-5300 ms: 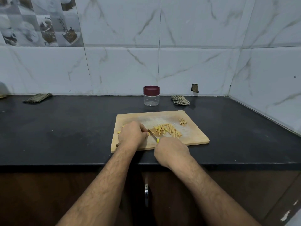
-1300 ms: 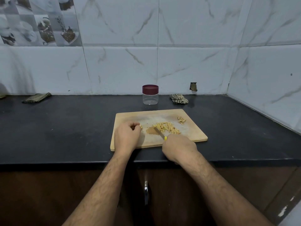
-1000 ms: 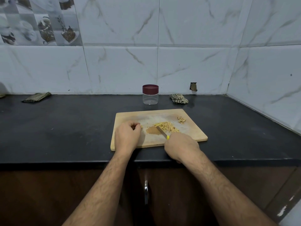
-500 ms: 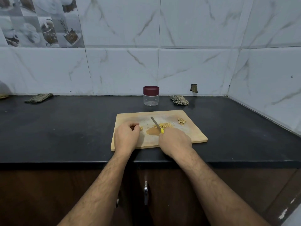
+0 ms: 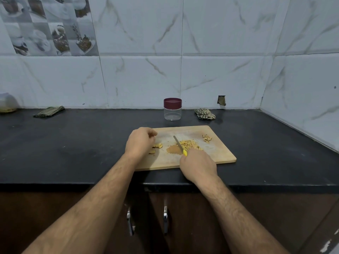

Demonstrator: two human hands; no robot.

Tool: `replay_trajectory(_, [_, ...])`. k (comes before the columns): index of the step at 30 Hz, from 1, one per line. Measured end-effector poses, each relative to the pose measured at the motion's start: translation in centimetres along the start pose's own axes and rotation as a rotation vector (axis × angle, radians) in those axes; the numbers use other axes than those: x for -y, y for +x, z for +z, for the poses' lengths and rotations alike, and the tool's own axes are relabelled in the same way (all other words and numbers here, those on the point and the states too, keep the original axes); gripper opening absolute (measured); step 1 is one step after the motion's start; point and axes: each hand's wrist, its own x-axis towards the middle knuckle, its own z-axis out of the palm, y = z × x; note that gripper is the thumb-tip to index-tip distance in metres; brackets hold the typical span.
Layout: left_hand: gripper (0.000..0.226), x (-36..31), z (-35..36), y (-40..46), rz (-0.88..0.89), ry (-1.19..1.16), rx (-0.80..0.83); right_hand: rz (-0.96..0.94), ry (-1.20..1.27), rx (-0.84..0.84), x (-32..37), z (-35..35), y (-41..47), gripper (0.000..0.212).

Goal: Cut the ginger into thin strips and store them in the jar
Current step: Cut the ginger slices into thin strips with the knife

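Note:
On the wooden cutting board (image 5: 222, 154), a heap of thin ginger strips (image 5: 190, 144) lies right of centre. My right hand (image 5: 199, 166) grips the knife (image 5: 178, 143) by its yellow handle. The blade points up and left, along the left side of the heap. My left hand (image 5: 140, 143) hovers at the board's left part with loosely curled fingers, and I see nothing in them. A few uncut ginger slices (image 5: 158, 145) lie just right of it. The clear jar (image 5: 172, 109), with its maroon lid on, stands behind the board.
A small heap of ginger scraps (image 5: 207, 138) sits at the board's far right. A crumpled cloth (image 5: 204, 114) lies right of the jar, and a folded cloth (image 5: 48, 111) at the back left. The black counter meets a tiled wall at its right. Cabinet handles (image 5: 165, 219) are below.
My right hand has shifted left with the knife, bringing the blade up against the left of the strip heap. My left hand has drawn back, uncovering the ginger slices.

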Motion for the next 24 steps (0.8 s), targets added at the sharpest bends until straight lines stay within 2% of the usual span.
replay_trajectory(4, [0.018, -0.8, 0.0, 1.3, -0.078, 0.093, 0.259, 0.006, 0.023, -0.015, -0.3, 0.3, 0.3, 0.029])
replay_trajectory(6, [0.016, -1.0, 0.1, 1.6, -0.082, 0.143, 0.307, 0.003, 0.025, -0.023, -0.4, 0.4, 0.3, 0.029])
replay_trajectory(13, [0.004, -0.9, 0.1, 1.8, -0.123, 0.108, 0.329, -0.017, 0.005, -0.044, -0.4, 0.6, 0.2, 0.031])
replay_trajectory(19, [0.011, -0.8, -0.1, 1.3, -0.086, 0.098, 0.218, -0.026, 0.008, -0.052, -0.5, 0.6, 0.0, 0.031])
replay_trajectory(24, [0.012, -1.2, -0.3, 1.2, -0.084, -0.047, 0.201, -0.022, -0.001, -0.042, -0.5, 0.6, -0.1, 0.031])
